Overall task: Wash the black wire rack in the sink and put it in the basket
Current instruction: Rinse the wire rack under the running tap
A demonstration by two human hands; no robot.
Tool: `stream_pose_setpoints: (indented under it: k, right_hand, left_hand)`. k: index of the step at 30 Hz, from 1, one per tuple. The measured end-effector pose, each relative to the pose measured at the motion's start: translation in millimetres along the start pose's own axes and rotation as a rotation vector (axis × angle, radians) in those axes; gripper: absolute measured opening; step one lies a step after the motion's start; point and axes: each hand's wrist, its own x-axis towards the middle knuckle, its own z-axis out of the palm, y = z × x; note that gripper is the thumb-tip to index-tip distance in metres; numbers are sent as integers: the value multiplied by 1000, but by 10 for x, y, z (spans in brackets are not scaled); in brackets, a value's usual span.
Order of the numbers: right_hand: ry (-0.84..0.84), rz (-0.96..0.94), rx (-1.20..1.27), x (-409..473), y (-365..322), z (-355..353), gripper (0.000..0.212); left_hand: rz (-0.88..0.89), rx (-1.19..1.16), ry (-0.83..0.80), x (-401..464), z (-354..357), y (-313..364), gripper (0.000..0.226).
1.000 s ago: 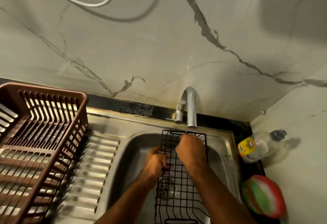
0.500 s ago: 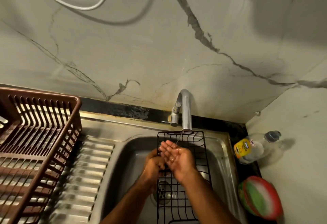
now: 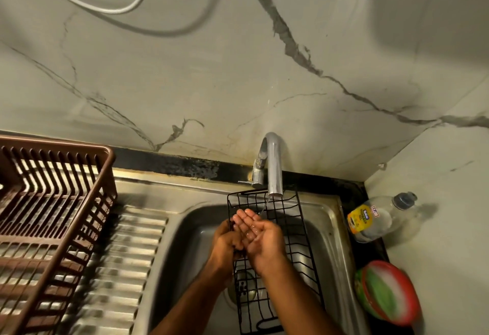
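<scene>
The black rack (image 3: 287,231) is stood in the sink (image 3: 332,231), held only by the left hand (image 3: 225,244), while water is cupped in the open right hand (image 3: 260,236), so it could be dropped.

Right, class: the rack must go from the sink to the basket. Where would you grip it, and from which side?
Probably the rack's free right rim wire, from the right. It leans tilted in the sink, top end under the tap, and the left hand grips its left edge. The right hand is cupped, holding nothing. The basket lies left.
</scene>
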Motion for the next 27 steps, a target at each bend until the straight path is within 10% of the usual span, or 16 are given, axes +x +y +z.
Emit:
stream_pose_setpoints:
  k: [7, 12, 16, 21, 27]
  right_hand:
    - [100, -254, 390, 36, -157, -2, 40]
    - [23, -17, 53, -65, 97, 35, 37]
    - [130, -387, -119, -54, -21, -91, 25]
    - [8, -1133, -1853, 137, 424, -509, 71]
    - [-357, -769, -2239, -120, 178, -578, 108]
  left_hand:
    - [46, 45, 28, 42, 1, -103, 68]
    - [63, 42, 18, 96, -39, -63, 68]
    - [63, 30, 41, 123, -119, -144, 66]
    - [71, 86, 2, 62, -86, -126, 40]
    - [81, 124, 17, 118, -198, -43, 24]
